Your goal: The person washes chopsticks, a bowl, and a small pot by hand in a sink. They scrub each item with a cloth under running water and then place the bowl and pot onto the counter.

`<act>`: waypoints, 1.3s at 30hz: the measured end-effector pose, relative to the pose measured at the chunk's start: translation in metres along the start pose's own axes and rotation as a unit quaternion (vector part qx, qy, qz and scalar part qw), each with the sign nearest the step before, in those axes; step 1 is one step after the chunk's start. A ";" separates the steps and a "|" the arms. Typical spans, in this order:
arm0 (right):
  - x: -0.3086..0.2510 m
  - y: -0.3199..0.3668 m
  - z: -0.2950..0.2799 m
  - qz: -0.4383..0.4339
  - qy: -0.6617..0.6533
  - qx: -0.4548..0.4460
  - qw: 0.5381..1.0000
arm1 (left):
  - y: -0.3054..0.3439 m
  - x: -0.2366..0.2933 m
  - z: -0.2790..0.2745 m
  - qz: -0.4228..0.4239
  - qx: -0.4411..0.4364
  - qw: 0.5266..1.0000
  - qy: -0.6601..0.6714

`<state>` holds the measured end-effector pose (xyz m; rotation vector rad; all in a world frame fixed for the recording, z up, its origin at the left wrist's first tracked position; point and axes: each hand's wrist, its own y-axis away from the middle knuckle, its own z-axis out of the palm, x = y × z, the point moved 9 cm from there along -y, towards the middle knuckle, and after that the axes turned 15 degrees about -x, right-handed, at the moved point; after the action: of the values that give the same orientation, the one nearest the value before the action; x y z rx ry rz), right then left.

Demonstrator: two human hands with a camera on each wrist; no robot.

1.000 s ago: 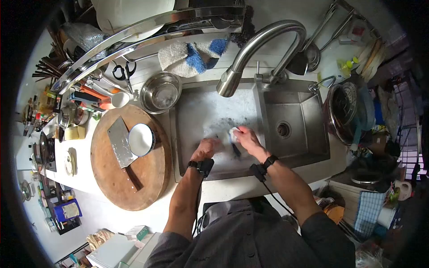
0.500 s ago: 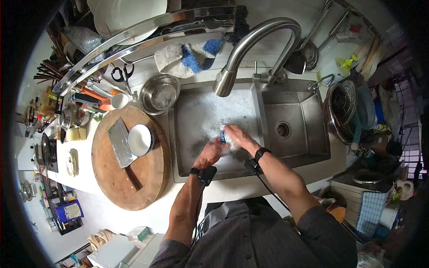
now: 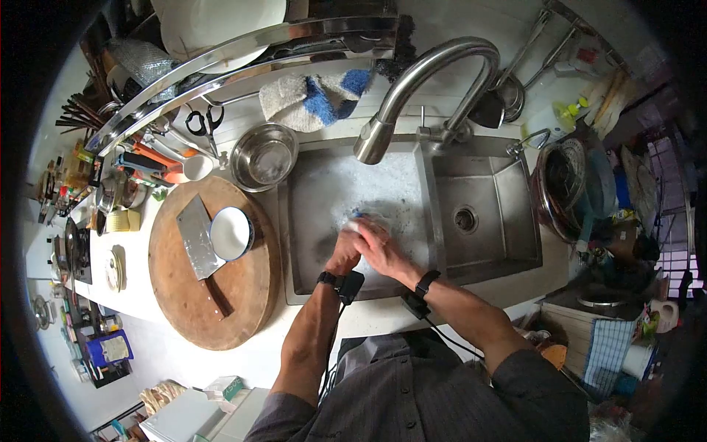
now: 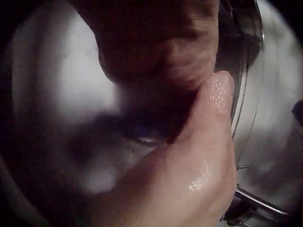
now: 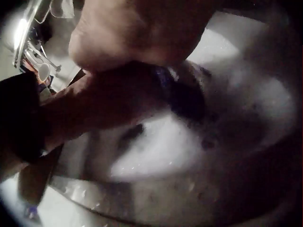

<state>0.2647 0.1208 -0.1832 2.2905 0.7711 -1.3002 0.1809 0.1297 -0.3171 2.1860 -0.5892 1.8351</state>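
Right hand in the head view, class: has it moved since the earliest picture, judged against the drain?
Yes, the right hand has shifted left, farther from the drain.

Suds (image 3: 317,180) white to pale grey, sink (image 3: 508,180) silver-grey; half-hidden object (image 3: 359,215) among the suds shows blue, pattern not legible. Chopping board (image 3: 173,276) tan-brown; cleaver (image 3: 194,232) grey-bladed with whitish smears, brown handle; bowl (image 3: 230,232) white inside, blue line at rim, blue markings outside. Hanging cloth (image 3: 283,103) off-white with blue patches; towel (image 3: 605,350) checked in blue and white; shirt (image 3: 401,390) dark grey.
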 end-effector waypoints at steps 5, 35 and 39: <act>0.014 -0.013 0.005 -0.051 0.132 -0.064 0.988 | 0.015 0.037 0.002 -0.163 -0.057 0.983 0.063; 0.108 -0.038 -0.004 0.245 -0.170 -0.123 0.947 | 0.037 0.037 0.003 -0.249 -0.099 0.933 0.240; 0.097 -0.010 -0.013 -0.219 0.144 -0.046 0.964 | 0.024 0.050 -0.004 -0.201 -0.132 0.966 0.100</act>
<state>0.3072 0.1625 -0.2620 2.3435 1.4721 -1.0735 0.1731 0.1020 -0.2696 1.7654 -0.2986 1.6267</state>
